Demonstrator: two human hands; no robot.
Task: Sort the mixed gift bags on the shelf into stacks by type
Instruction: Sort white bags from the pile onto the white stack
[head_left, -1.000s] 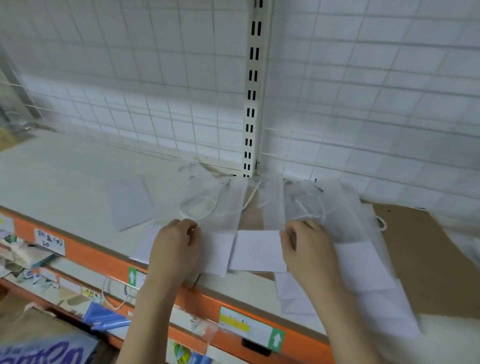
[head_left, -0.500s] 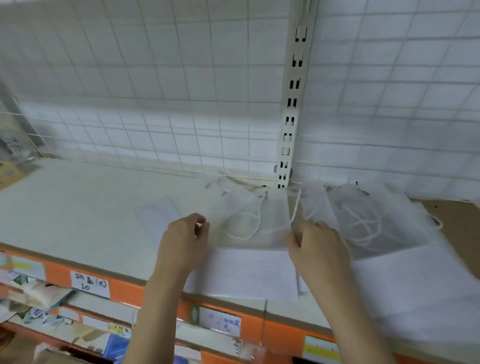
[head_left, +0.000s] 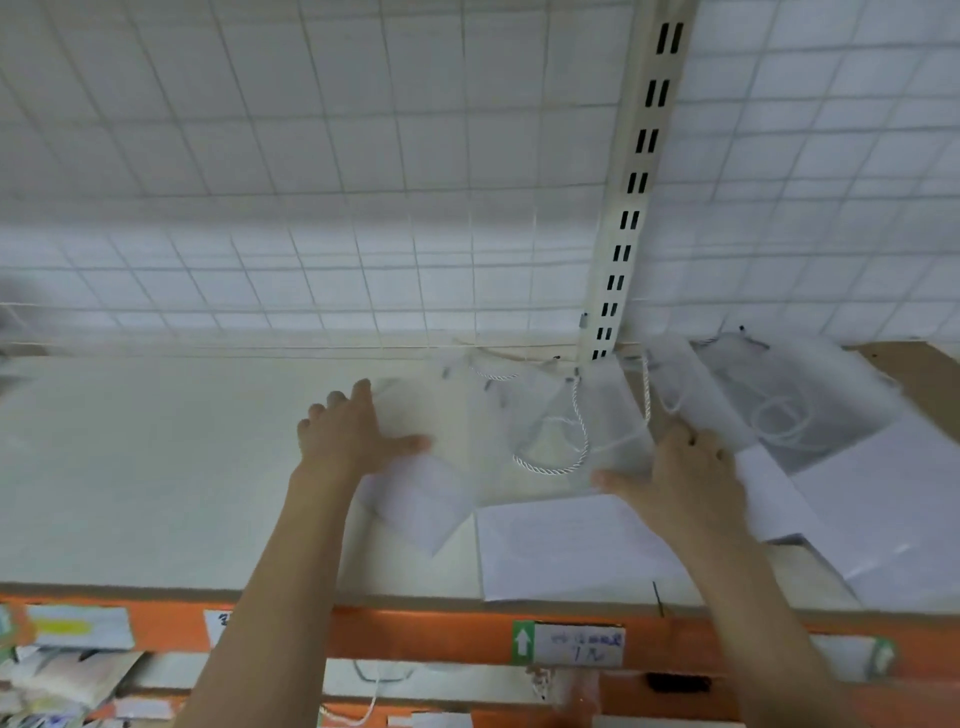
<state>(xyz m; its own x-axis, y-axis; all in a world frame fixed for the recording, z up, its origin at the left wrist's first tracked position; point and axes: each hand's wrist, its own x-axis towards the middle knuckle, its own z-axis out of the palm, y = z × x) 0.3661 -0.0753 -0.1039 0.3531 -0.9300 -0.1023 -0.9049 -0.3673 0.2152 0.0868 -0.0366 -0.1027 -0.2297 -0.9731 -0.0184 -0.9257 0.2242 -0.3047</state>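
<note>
Shelf (head_left: 156, 467) bare leftward, left hand (head_left: 353, 436) flat on small bag (head_left: 415, 499), right hand (head_left: 685, 478) seemingly flat on translucent bag (head_left: 566, 431).

The translucent frosted-white gift bags (head_left: 566, 441) have opaque white lower panels and twisted white cord handles (head_left: 576, 447). The flat shelf board (head_left: 156, 467) is pale cream, its front edge rail (head_left: 415, 631) bright orange. A price label (head_left: 569, 644) on the rail is white with a green end bearing a white arrow. The wire grid back panel (head_left: 311, 182) is white in a square pattern; the cream upright post (head_left: 631, 208) carries paired black slots.
</note>
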